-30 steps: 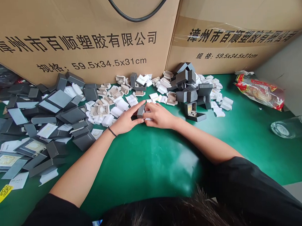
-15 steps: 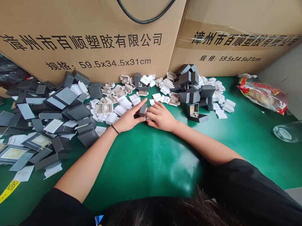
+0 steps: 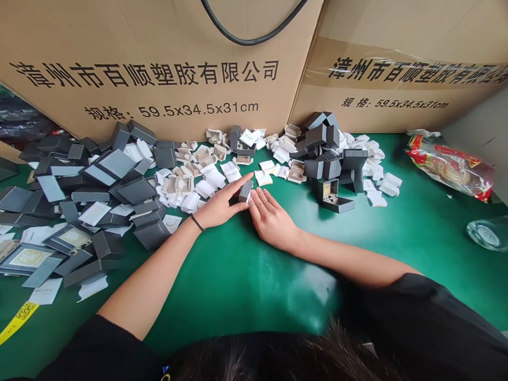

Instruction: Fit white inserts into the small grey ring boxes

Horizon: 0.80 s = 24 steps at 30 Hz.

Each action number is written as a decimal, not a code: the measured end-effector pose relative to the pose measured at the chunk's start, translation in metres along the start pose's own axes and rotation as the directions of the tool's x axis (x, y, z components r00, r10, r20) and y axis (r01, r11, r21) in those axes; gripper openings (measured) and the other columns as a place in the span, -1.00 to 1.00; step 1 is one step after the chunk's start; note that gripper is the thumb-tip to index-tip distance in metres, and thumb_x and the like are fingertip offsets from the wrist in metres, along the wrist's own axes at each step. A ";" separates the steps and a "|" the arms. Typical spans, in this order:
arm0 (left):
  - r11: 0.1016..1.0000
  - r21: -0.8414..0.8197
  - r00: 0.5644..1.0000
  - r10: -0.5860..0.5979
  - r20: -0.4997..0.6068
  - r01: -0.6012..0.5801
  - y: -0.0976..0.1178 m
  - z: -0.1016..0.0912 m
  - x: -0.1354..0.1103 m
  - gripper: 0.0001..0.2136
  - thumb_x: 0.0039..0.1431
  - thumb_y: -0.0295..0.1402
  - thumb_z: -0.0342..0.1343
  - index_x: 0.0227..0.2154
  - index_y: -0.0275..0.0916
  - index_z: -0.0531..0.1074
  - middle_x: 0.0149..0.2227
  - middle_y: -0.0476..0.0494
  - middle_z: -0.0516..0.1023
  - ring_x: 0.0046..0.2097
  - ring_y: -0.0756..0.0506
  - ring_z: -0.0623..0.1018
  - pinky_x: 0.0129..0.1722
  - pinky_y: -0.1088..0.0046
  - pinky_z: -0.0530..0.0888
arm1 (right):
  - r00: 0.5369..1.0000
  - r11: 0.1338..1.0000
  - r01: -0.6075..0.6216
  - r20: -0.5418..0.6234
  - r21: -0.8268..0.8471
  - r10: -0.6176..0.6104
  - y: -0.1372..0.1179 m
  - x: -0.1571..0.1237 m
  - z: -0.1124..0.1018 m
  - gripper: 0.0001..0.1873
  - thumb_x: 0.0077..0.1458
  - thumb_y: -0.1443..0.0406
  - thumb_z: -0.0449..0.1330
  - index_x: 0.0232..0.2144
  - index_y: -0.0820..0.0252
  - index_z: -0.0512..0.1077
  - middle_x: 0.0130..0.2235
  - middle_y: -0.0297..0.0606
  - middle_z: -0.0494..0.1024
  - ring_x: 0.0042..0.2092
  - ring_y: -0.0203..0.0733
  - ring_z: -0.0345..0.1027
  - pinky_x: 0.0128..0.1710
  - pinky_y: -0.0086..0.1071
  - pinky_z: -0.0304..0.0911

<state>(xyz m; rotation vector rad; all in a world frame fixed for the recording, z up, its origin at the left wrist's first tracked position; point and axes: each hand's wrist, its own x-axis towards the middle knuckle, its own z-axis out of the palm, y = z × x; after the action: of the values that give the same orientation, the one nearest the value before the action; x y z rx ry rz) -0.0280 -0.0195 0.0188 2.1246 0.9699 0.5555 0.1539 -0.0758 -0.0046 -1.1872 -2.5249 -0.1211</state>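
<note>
Between the thumb and index finger of my left hand (image 3: 221,207) sits a small dark grey box (image 3: 245,192) with a pale side toward the right. My right hand (image 3: 274,216) lies just to the right, palm down, its fingers stretched out close together and their tips at the box's pale side. Whether those tips press on it I cannot tell. Behind the hands lie small white paper inserts (image 3: 264,176) and beige card trays (image 3: 204,155). To the right stands a similar box (image 3: 337,201) with its lid up.
Dark grey boxes (image 3: 112,163) pile up on the left of the green table (image 3: 241,281), more boxes (image 3: 317,136) at the back right. Large cartons (image 3: 146,26) wall off the rear. A snack bag (image 3: 450,162) and a clear glass (image 3: 491,233) lie far right.
My right hand's fingers have straightened and drawn back a little from the box, leaving more of it showing. My left hand still holds it. The view has shifted slightly.
</note>
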 end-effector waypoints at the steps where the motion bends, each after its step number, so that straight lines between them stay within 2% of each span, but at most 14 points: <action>1: 1.000 0.010 1.000 0.004 -0.009 -0.004 -0.001 0.001 0.000 -0.38 0.19 -0.15 -0.03 0.28 -0.12 -0.04 0.32 -0.08 0.03 0.30 -0.17 0.10 0.27 0.27 0.10 | 1.000 1.000 -0.006 -0.004 0.022 0.006 0.003 0.001 -0.001 -0.60 0.19 0.45 -0.11 0.03 0.56 0.29 0.14 0.25 0.26 0.24 0.12 0.07 0.21 0.04 0.06; 5: 0.993 0.112 0.994 0.035 -0.102 -0.023 -0.003 0.008 -0.004 -0.38 0.23 -0.17 -0.08 0.30 -0.14 -0.14 0.31 -0.15 0.03 0.30 -0.20 0.10 0.25 0.23 0.15 | 1.000 0.975 0.014 -0.016 0.220 -0.011 0.026 0.006 -0.008 -0.63 0.21 0.40 -0.09 0.01 0.35 0.34 0.12 -0.01 0.37 0.20 -0.05 0.18 0.20 -0.11 0.13; 7: 0.980 0.188 0.988 0.088 -0.129 -0.062 -0.004 0.011 -0.008 -0.39 0.26 -0.21 -0.11 0.30 -0.14 -0.20 0.31 -0.20 0.03 0.30 -0.22 0.10 0.23 0.20 0.20 | 0.998 0.919 -0.028 -0.041 0.394 0.048 0.039 0.009 -0.012 -0.63 0.23 0.34 -0.10 0.02 0.23 0.33 0.09 -0.14 0.42 0.12 -0.14 0.29 0.13 -0.21 0.23; 8: 0.972 0.216 0.983 0.126 -0.134 -0.095 -0.004 0.013 -0.009 -0.39 0.27 -0.23 -0.12 0.30 -0.13 -0.22 0.30 -0.22 0.04 0.30 -0.22 0.11 0.22 0.18 0.22 | 0.990 0.868 -0.084 -0.058 0.490 0.128 0.044 0.011 -0.013 -0.63 0.24 0.31 -0.11 0.03 0.19 0.32 0.07 -0.16 0.44 0.07 -0.17 0.34 0.06 -0.25 0.29; 10: 0.956 0.240 0.965 0.210 -0.155 -0.169 -0.004 0.015 -0.011 -0.39 0.28 -0.29 -0.13 0.30 -0.12 -0.27 0.28 -0.25 0.10 0.28 -0.22 0.15 0.19 0.17 0.25 | 0.943 0.718 -0.226 -0.036 0.658 0.330 0.050 0.013 -0.015 -0.63 0.25 0.23 -0.12 0.02 0.18 0.31 -0.03 -0.18 0.51 -0.10 -0.21 0.45 -0.14 -0.33 0.38; 12: 0.943 0.238 0.938 0.283 -0.202 -0.233 -0.004 0.017 -0.012 -0.37 0.28 -0.33 -0.12 0.30 -0.10 -0.30 0.25 -0.27 0.15 0.26 -0.20 0.19 0.18 0.16 0.26 | 0.894 0.575 -0.341 0.068 0.743 0.443 0.051 0.015 -0.015 -0.61 0.25 0.14 -0.11 -0.06 0.20 0.37 -0.30 -0.25 0.57 -0.35 -0.26 0.46 -0.36 -0.40 0.35; 14: 0.934 0.228 0.912 0.329 -0.244 -0.276 -0.004 0.017 -0.012 -0.35 0.27 -0.35 -0.08 0.30 -0.09 -0.31 0.23 -0.28 0.18 0.26 -0.19 0.20 0.18 0.17 0.27 | 0.883 0.499 -0.398 0.174 0.770 0.436 0.049 0.016 -0.016 -0.58 0.23 0.08 -0.09 -0.17 0.22 0.42 -0.56 -0.37 0.45 -0.54 -0.33 0.33 -0.50 -0.46 0.24; 15: 0.930 0.223 0.904 0.343 -0.253 -0.291 -0.004 0.017 -0.012 -0.34 0.26 -0.36 -0.07 0.30 -0.08 -0.31 0.23 -0.28 0.19 0.26 -0.19 0.20 0.18 0.18 0.27 | 0.885 0.474 -0.407 0.208 0.781 0.417 0.048 0.017 -0.016 -0.58 0.22 0.07 -0.07 -0.19 0.22 0.43 -0.62 -0.42 0.37 -0.59 -0.36 0.27 -0.53 -0.48 0.19; 19: 0.928 0.191 0.905 0.359 -0.227 -0.320 -0.004 0.019 -0.011 -0.33 0.26 -0.41 -0.08 0.30 -0.04 -0.33 0.26 -0.26 0.15 0.28 -0.16 0.17 0.17 0.24 0.28 | 0.875 0.381 -0.440 0.294 0.813 0.384 0.047 0.018 -0.019 -0.64 0.16 0.10 0.02 -0.16 0.23 0.40 -0.64 -0.48 0.32 -0.65 -0.41 0.18 -0.59 -0.51 0.10; 24: 0.961 0.086 0.939 0.276 -0.206 -0.264 -0.002 0.021 -0.011 -0.33 0.27 -0.37 -0.10 0.30 -0.07 -0.38 0.29 -0.26 0.08 0.29 -0.17 0.15 0.16 0.25 0.30 | 0.859 0.363 -0.503 0.407 0.785 0.311 0.051 0.021 -0.020 -0.72 0.12 0.14 0.06 -0.29 0.24 0.40 -0.65 -0.48 0.32 -0.67 -0.45 0.13 -0.60 -0.53 0.08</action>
<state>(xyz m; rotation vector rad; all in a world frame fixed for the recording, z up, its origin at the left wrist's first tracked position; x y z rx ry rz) -0.0225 -0.0360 0.0025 2.3005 0.8193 0.9229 0.1857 -0.0315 0.0182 -1.2870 -1.7802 1.3376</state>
